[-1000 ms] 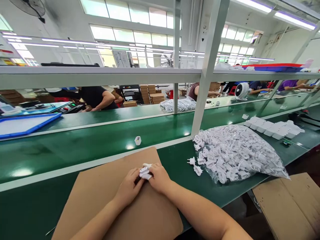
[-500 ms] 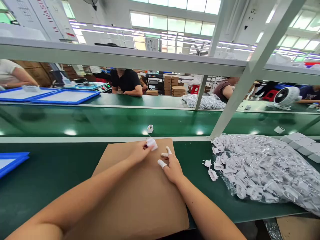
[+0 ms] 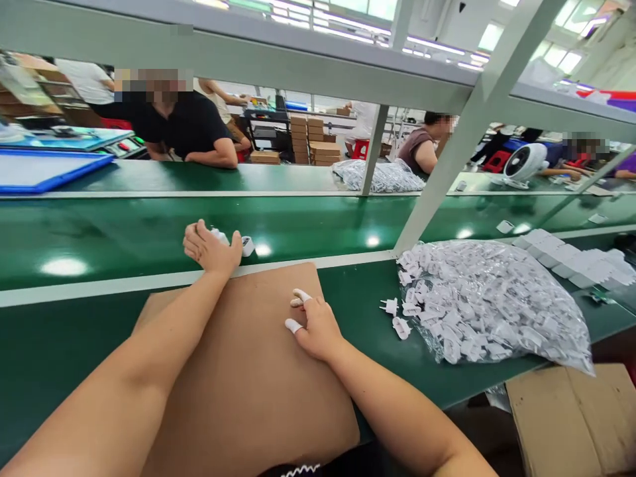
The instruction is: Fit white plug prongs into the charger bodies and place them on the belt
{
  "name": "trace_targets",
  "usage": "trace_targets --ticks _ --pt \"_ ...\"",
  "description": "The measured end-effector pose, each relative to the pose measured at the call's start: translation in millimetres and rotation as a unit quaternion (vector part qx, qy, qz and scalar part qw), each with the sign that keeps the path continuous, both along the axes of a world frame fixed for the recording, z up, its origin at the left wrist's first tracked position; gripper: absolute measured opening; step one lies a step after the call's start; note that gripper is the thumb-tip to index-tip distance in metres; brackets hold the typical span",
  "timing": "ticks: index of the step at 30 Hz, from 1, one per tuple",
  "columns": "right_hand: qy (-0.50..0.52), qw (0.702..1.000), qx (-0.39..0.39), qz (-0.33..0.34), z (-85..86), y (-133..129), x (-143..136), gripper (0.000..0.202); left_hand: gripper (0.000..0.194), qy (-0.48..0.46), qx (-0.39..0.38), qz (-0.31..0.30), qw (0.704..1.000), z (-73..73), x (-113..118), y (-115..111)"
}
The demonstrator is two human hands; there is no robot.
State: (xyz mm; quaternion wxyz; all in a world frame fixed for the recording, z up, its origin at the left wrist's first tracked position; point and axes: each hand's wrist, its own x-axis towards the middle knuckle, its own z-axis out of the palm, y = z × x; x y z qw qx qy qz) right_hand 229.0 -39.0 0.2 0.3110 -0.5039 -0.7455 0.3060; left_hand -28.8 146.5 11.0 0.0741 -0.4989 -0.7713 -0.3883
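Note:
My left hand (image 3: 211,250) reaches over the green conveyor belt, with thumb and fingers spread apart. A small white plastic piece (image 3: 219,235) shows between its thumb and fingers, partly hidden by the hand. Just right of the thumb, a white charger housing (image 3: 247,246) with an open end sits on the belt. My right hand (image 3: 317,324) hovers over or rests on the cardboard sheet (image 3: 258,371); white finger cots cover its thumb and some fingertips. Its thumb and fingers are apart with nothing between them.
To the right lies a clear bag of white plug parts (image 3: 487,298), with a loose two-pin plug part (image 3: 390,306) beside it. White housings (image 3: 571,255) stand in rows behind. A slanted metal post (image 3: 442,165) rises from the bench. A person in black (image 3: 189,126) sits across the belt.
My left hand has moved left and forward from the cardboard to the belt and opened from the white piece. The view has turned; my right hand keeps nearly the same pose.

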Motion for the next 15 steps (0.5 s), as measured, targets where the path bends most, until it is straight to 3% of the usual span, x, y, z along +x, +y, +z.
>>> trace_targets --ticks 2,6,9,12,15 --pt "0.002 1.0 -0.005 0.003 1.6 0 0 0.066 0.083 0.038 -0.004 -0.04 0.998 -5.6 7 1" --pt "0.003 1.0 -0.005 0.006 1.9 0 2 0.065 0.046 -0.009 -0.136 -0.089 0.987 -11.9 0 14" --pt "0.013 1.0 0.002 0.016 -3.9 1 2 0.066 0.036 -0.025 -0.132 -0.111 0.985 -8.7 -6 16" --pt "0.041 0.999 0.005 0.016 -8.4 2 2 0.065 0.039 -0.012 -0.092 -0.18 0.979 -3.1 6 -8" --pt "0.021 0.999 0.026 -0.021 3.0 2 12 0.052 0.043 -0.028 -0.065 -0.291 0.954 -2.2 31 -58"
